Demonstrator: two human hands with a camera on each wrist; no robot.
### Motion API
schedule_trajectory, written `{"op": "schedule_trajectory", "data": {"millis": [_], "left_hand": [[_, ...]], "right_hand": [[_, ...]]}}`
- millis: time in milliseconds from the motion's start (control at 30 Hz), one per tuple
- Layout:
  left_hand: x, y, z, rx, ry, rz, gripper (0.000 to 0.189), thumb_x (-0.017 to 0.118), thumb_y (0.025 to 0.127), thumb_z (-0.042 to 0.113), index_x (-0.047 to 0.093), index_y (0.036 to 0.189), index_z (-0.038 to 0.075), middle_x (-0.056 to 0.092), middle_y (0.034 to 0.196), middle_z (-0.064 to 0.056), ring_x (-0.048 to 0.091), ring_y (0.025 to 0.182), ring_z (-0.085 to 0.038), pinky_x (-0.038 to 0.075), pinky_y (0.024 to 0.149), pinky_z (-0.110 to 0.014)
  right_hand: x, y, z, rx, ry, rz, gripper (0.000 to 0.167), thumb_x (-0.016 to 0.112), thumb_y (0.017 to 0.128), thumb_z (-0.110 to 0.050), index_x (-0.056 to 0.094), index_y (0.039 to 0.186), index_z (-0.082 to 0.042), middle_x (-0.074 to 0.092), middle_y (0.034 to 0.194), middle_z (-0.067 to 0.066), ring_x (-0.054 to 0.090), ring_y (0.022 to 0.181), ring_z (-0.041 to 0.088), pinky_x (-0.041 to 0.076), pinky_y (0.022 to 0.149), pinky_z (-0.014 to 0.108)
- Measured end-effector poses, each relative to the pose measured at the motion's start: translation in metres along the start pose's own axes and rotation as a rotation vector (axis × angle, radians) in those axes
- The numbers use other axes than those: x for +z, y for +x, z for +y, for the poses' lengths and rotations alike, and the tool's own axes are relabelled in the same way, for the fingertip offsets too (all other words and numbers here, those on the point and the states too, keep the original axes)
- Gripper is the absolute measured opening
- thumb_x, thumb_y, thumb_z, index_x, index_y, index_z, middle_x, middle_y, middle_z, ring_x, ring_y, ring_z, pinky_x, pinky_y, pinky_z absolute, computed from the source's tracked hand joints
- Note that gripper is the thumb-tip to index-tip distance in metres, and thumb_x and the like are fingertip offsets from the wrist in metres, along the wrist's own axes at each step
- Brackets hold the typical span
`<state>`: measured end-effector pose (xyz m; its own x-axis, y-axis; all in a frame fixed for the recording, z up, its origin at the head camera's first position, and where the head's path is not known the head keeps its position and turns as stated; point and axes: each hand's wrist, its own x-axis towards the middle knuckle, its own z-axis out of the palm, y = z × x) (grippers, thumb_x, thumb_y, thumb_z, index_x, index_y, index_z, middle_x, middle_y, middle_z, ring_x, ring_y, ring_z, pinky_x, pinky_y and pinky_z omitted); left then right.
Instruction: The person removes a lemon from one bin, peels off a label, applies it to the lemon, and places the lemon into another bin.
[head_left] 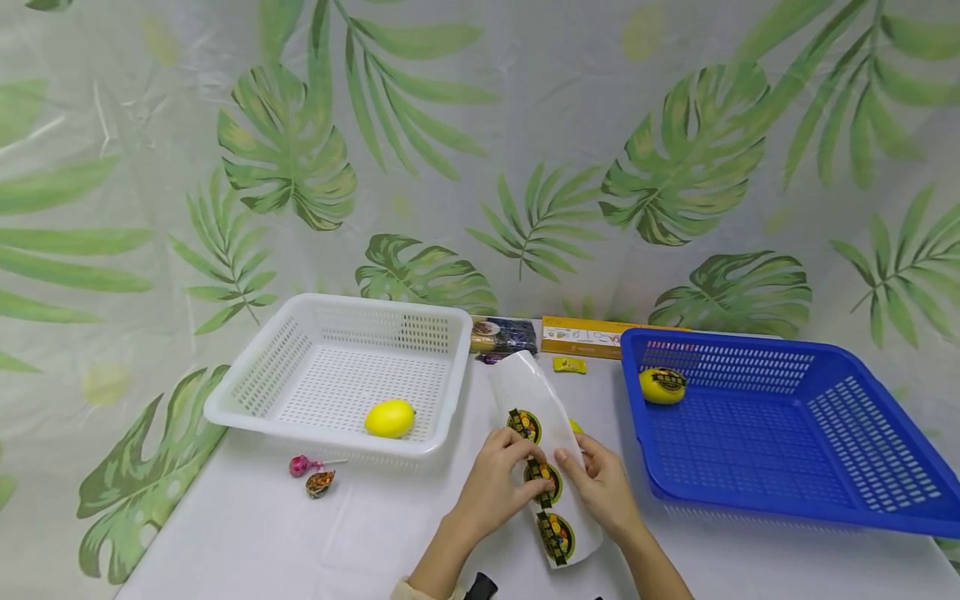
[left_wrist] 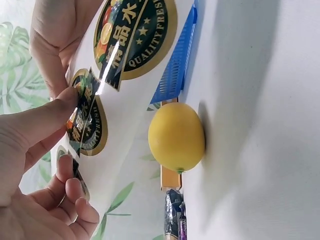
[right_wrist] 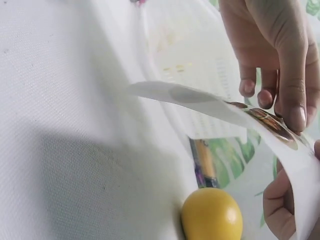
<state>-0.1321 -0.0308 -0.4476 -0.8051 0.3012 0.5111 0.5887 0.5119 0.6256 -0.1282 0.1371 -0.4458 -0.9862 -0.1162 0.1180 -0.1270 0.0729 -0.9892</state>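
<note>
A white sheet of round black-and-gold fruit stickers (head_left: 528,375) is held up off the table between both hands. My right hand (head_left: 606,493) grips its right edge, thumb on the front and fingers behind. My left hand (head_left: 495,471) pinches at the edge of the middle sticker (left_wrist: 90,117), thumb tip on its dark band and other fingers curled. Below the sheet, a plain yellow lemon (left_wrist: 176,137) sits on the table; in the head view the sheet hides most of it. Another lemon (head_left: 390,418) lies in the white basket (head_left: 247,392). One lemon with a sticker (head_left: 662,386) is in the blue basket (head_left: 750,450).
At the left lie a pink lollipop (head_left: 300,465) and a small wrapped candy (head_left: 320,484). Along the back are a dark packet (head_left: 510,335), an orange-and-white box (head_left: 581,337) and a yellow sachet (head_left: 569,365). A leaf-patterned curtain (head_left: 555,108) hangs behind the table.
</note>
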Motion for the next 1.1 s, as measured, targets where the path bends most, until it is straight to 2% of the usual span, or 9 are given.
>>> {"op": "schedule_trajectory", "data": {"millis": [233,600,733,833,967,1100], "left_hand": [[0.000,0.000,0.000,0.019,0.009,-0.014,0.013,0.079,0.074,0.011,0.066,0.078,0.012,0.054,0.080,-0.001,0.050,0.080,-0.009,0.043,0.073,-0.020],[0.004,-0.005,0.003,0.057,0.113,-0.038,0.012,0.073,0.078,0.006,0.062,0.079,0.011,0.048,0.085,0.002,0.045,0.087,-0.012,0.042,0.077,-0.022],[0.001,-0.005,0.003,0.040,0.076,-0.062,0.016,0.076,0.078,0.017,0.066,0.089,0.012,0.049,0.091,0.002,0.045,0.089,-0.010,0.043,0.079,-0.022],[-0.002,-0.005,0.003,0.039,0.014,-0.074,0.027,0.080,0.072,0.023,0.070,0.094,0.012,0.049,0.091,0.002,0.044,0.088,-0.009,0.043,0.078,-0.022],[-0.002,-0.004,0.001,0.075,-0.032,-0.078,0.026,0.083,0.067,0.022,0.072,0.088,0.012,0.049,0.087,0.002,0.045,0.085,-0.010,0.042,0.077,-0.022],[-0.001,-0.003,0.001,0.083,-0.031,-0.087,0.019,0.083,0.068,0.014,0.070,0.082,0.011,0.050,0.085,0.002,0.046,0.084,-0.010,0.043,0.077,-0.020]], "right_hand": [[-0.005,-0.001,0.001,0.002,-0.042,-0.059,0.031,0.051,0.097,-0.009,0.053,0.116,0.015,0.067,0.082,0.028,0.068,0.061,0.018,0.055,0.052,0.037],[-0.010,0.000,0.004,-0.005,-0.094,-0.121,0.034,0.051,0.097,-0.010,0.052,0.115,0.018,0.067,0.077,0.024,0.067,0.057,0.016,0.053,0.049,0.036],[-0.010,0.000,0.003,0.009,-0.085,-0.129,0.035,0.050,0.097,-0.011,0.051,0.116,0.018,0.067,0.077,0.024,0.067,0.058,0.016,0.054,0.049,0.036],[-0.011,0.000,0.003,0.019,-0.068,-0.131,0.035,0.050,0.097,-0.010,0.051,0.117,0.018,0.067,0.077,0.024,0.067,0.058,0.016,0.054,0.050,0.037],[-0.010,0.000,0.001,0.028,-0.037,-0.127,0.035,0.050,0.097,-0.010,0.050,0.117,0.019,0.068,0.077,0.023,0.067,0.058,0.016,0.054,0.050,0.037],[-0.010,0.000,0.001,0.034,-0.022,-0.124,0.035,0.051,0.097,-0.009,0.050,0.116,0.019,0.068,0.078,0.022,0.067,0.059,0.016,0.054,0.051,0.037]]}}
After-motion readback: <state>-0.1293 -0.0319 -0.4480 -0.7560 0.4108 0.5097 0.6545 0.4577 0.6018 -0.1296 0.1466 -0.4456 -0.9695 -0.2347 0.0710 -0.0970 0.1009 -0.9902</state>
